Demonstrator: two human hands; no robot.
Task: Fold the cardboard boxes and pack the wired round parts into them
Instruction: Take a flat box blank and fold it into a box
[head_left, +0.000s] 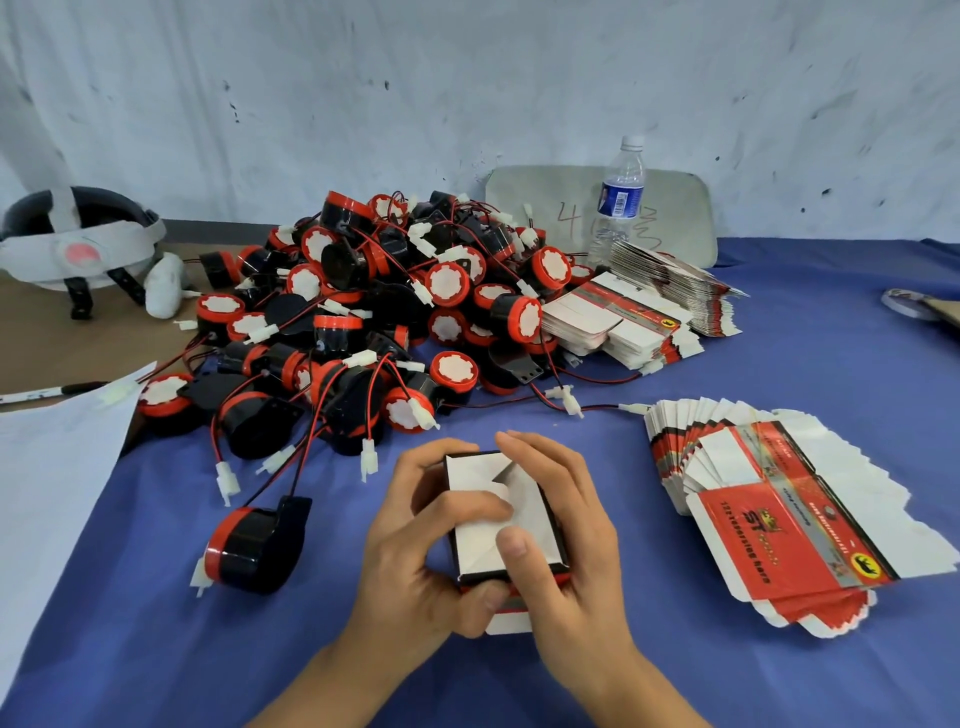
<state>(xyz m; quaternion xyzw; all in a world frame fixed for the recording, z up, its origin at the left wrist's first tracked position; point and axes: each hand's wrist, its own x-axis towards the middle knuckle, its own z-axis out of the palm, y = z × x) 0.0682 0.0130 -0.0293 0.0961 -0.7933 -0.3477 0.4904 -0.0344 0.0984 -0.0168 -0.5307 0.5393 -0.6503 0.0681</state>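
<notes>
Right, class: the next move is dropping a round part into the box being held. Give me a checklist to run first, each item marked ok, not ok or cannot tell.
1. Box gripped by left hand and right hand: ok.
2. Upper flaps folded in: ok, both thumbs press on them.
3. Flaps locked: cannot tell.
4. Other end open for loading: cannot tell, hidden under the hands.
5. Loose part within reach: ok, on the cloth beside the left hand.
6. Its wire free of the pile: cannot tell.
</notes>
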